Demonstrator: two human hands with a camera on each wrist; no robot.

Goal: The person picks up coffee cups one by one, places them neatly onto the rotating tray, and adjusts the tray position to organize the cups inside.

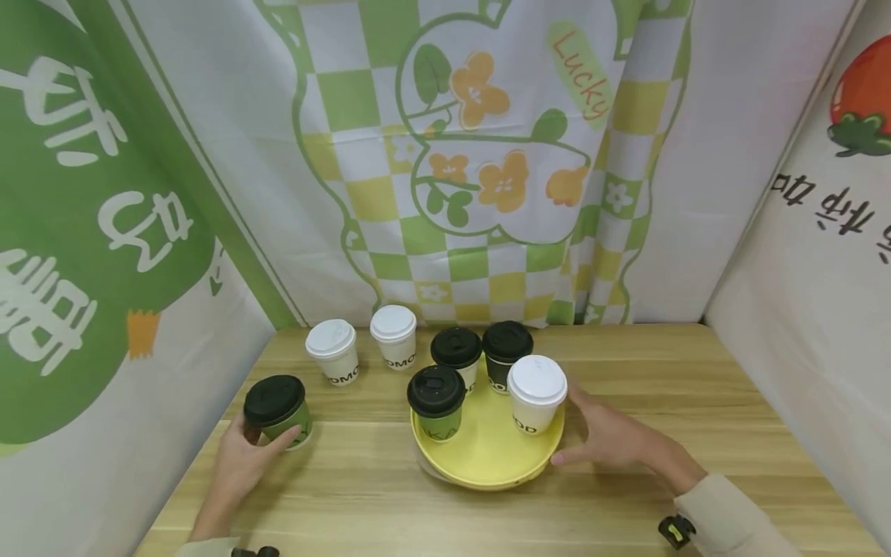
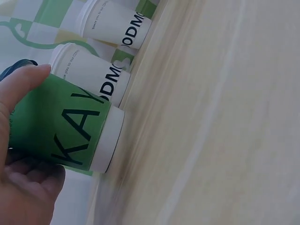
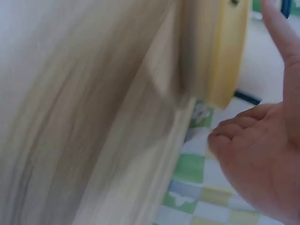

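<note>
While both forearms reach in from the near edge of the wooden table [image 1: 696, 387], the left hand [image 1: 240, 456] at about 8 o'clock from the table's middle grasps a green paper cup with a black lid [image 1: 278, 410], thumb and fingers curled round its side. The left wrist view shows the same cup, its green sleeve printed with black letters and its white base down on the wood. At about 4 o'clock from the yellow round tray [image 1: 487, 456] lies the right hand [image 1: 612, 437], fingers relaxed and spread, the fingertips touching the tray's rim; it grips nothing. The right wrist view is blurred but shows the tray's yellow edge just beside the thumb.

On the tray, a second green cup with a black lid [image 1: 437, 402] stands at 10 o'clock and a white cup with a white lid [image 1: 536, 393] at 2 o'clock, both upright and near the right hand's fingers. Just beyond the tray's far rim stand two more black-lidded cups, a white one [image 1: 456, 356] and a dark one [image 1: 506, 352], side by side and touching or nearly so. Farther left, at 11 o'clock from the tray, two white cups with white lids [image 1: 334, 352] stand apart from the rest, close to the checked green-and-yellow curtain [image 1: 487, 155] at the back.
</note>
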